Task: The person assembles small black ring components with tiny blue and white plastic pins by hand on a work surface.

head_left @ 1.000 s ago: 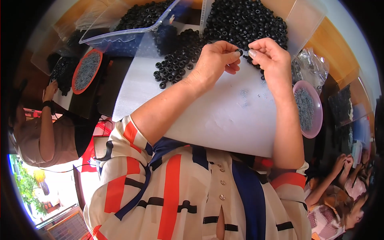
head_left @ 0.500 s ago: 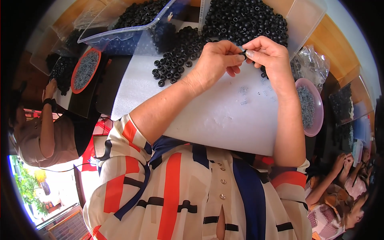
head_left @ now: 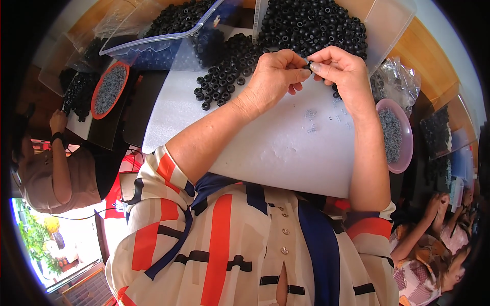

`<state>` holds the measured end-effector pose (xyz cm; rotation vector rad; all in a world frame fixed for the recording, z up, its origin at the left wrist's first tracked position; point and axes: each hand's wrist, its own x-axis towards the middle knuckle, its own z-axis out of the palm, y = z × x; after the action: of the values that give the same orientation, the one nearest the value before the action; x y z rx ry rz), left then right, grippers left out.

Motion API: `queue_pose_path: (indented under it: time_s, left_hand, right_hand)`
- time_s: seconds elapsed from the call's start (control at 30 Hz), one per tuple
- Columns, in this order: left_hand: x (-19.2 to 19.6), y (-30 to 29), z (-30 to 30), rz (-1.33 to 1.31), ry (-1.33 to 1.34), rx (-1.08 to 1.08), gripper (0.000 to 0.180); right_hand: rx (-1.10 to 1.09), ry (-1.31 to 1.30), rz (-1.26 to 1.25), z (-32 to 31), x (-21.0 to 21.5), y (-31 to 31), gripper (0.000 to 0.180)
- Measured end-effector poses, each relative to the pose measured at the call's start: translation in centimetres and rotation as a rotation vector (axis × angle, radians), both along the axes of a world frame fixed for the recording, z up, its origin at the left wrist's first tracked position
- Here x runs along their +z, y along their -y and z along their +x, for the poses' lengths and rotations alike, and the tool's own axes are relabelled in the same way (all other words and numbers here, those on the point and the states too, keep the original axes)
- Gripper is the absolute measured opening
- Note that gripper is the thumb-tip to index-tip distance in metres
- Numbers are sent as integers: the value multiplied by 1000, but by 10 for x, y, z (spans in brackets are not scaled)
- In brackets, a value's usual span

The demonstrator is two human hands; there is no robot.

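Note:
My left hand [head_left: 279,74] and my right hand [head_left: 341,69] meet above the far part of the white board [head_left: 275,153]. Between their pinched fingertips is a small black round piece [head_left: 309,65], mostly covered by the fingers. Both hands are closed on it. Loose black pieces [head_left: 217,86], round with a hole in the middle, lie in a pile left of my left hand. Just beyond the hands a heap of the same pieces [head_left: 311,28] fills a clear bin. A few tiny clear bits [head_left: 311,115] lie scattered on the board below my right hand.
Right of my forearm stands a pink bowl [head_left: 403,127] of small clear pieces, beside a crumpled plastic bag [head_left: 398,84]. A clear tub [head_left: 153,56] of black pieces is at the far left, near an orange bowl [head_left: 124,89]. Other people sit at both sides.
My hands stay together with only slight finger movement around the black round piece. At the left, the other person's hand has drawn back toward their body.

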<state>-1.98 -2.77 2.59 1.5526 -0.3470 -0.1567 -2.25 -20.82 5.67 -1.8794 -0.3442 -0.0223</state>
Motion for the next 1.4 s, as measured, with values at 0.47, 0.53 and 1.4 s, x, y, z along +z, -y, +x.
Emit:
queue_pose_path:
  time_s: [0.47, 0.53, 1.4]
  left_hand:
    - [-1, 0, 0, -82, -37, 8, 13]
    - [-1, 0, -1, -91, -67, 4, 12]
    - [-3, 1, 0, -16, -16, 9, 10]
  right_hand:
    - [-14, -72, 107, 4, -6, -1, 9]
    - [-26, -24, 58, 2, -7, -2, 7]
    - [-5, 334, -205, 4, -16, -3, 9]
